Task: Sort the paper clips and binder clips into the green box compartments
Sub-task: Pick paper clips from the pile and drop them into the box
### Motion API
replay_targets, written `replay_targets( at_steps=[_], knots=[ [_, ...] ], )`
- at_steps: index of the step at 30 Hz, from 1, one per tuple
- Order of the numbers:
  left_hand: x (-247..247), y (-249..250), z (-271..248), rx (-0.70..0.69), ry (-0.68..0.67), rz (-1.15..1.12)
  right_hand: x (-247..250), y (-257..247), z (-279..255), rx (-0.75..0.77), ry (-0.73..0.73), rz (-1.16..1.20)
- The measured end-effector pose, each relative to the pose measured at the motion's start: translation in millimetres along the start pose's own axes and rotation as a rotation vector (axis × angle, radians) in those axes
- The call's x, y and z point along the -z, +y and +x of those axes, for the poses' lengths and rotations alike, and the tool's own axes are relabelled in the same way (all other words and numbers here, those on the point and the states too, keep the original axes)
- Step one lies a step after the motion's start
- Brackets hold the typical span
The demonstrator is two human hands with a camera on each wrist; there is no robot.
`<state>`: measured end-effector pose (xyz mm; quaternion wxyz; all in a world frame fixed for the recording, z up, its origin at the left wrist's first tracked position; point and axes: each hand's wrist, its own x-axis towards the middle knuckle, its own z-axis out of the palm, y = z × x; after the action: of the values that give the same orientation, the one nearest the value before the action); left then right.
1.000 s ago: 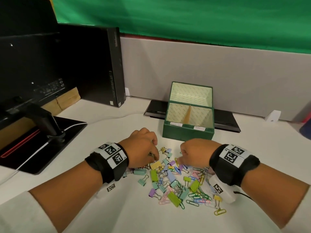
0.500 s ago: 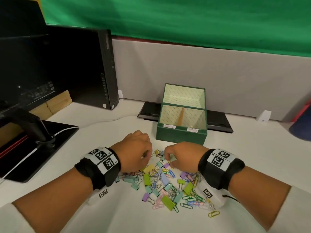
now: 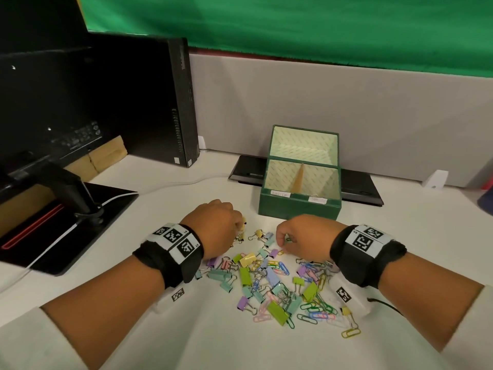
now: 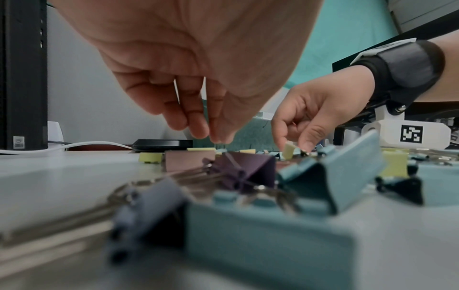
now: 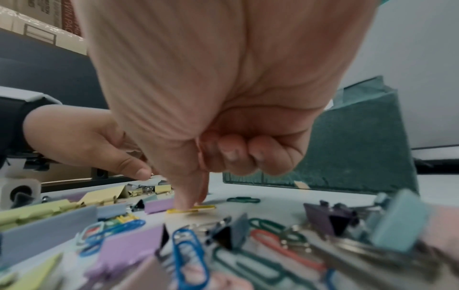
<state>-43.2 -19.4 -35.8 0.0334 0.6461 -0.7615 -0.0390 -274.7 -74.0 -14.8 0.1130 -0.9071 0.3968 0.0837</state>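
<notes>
The white bench [image 3: 400,236] holds a heap of colored clips [image 3: 269,279] under both hands, with the green box [image 3: 298,209] just past the fingertips, and both hands have slid a little closer to that box than a moment ago. The left hand [image 3: 213,231] has its fingers bunched down together, pinching a yellow binder clip [image 3: 241,232]. The right hand [image 5: 223,98] has its thumb and first finger pinched on a yellow paper clip [image 5: 191,209] lying on the bench, other fingers curled in.
</notes>
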Motion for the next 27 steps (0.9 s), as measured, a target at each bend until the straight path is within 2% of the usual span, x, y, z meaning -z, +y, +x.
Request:
replay_targets(
  at_steps=[6, 10, 12, 13, 14, 16, 18, 19, 21, 23, 24, 25, 26, 27],
  knots=[
    [-1.3, 0.6, -0.5, 0.024, -0.050, 0.015, 0.0, -5.4, 2.5, 0.011, -0.046, -0.040],
    [-1.9, 0.5, -1.9, 0.052, -0.057, -0.050, 1.8, -11.3, 3.4, -0.018, -0.154, -0.083],
    [-1.3, -1.2, -1.2, 0.067, -0.038, -0.077, 5.6, -9.1, 3.2, -0.030, -0.151, -0.056],
    [-0.8, -2.8, 0.2, 0.072, -0.018, -0.074, 8.7, -5.5, 3.7, -0.043, -0.122, 0.029],
    [-0.2, -4.8, 1.8, 0.077, -0.004, -0.061, 12.9, -0.5, 4.0, -0.067, -0.078, 0.210],
    [1.2, -6.9, 3.8, 0.080, -0.010, -0.038, 20.7, 12.6, 1.2, -0.110, -0.016, 0.848],
    [1.7, -5.8, 4.9, 0.076, -0.031, -0.028, 27.9, 25.8, -5.1, -0.044, 0.015, 1.449],
    [1.8, -4.8, 5.6, 0.072, -0.037, -0.020, 31.0, 32.0, -7.6, -0.001, 0.018, 1.631],
    [1.9, -2.9, 8.5, 0.067, -0.039, 0.001, 34.5, 38.7, -9.2, 0.038, 0.013, 1.833],
    [3.0, -1.4, 12.0, 0.066, -0.033, 0.012, 36.0, 35.6, -6.8, -0.013, 0.019, 1.862],
    [3.5, -0.9, 13.3, 0.063, -0.029, 0.014, 36.7, 31.7, -5.6, -0.075, 0.027, 1.795],
    [3.5, -0.6, 14.1, 0.059, -0.031, 0.016, 35.3, 28.5, -3.4, -0.146, 0.044, 1.641],
    [3.7, -0.3, 14.4, 0.055, -0.036, 0.021, 34.3, 23.9, -2.5, -0.201, 0.059, 1.378],
    [4.4, -0.2, 14.3, 0.048, -0.039, 0.028, 32.1, 20.5, -1.1, -0.231, 0.061, 1.017]
  ],
)
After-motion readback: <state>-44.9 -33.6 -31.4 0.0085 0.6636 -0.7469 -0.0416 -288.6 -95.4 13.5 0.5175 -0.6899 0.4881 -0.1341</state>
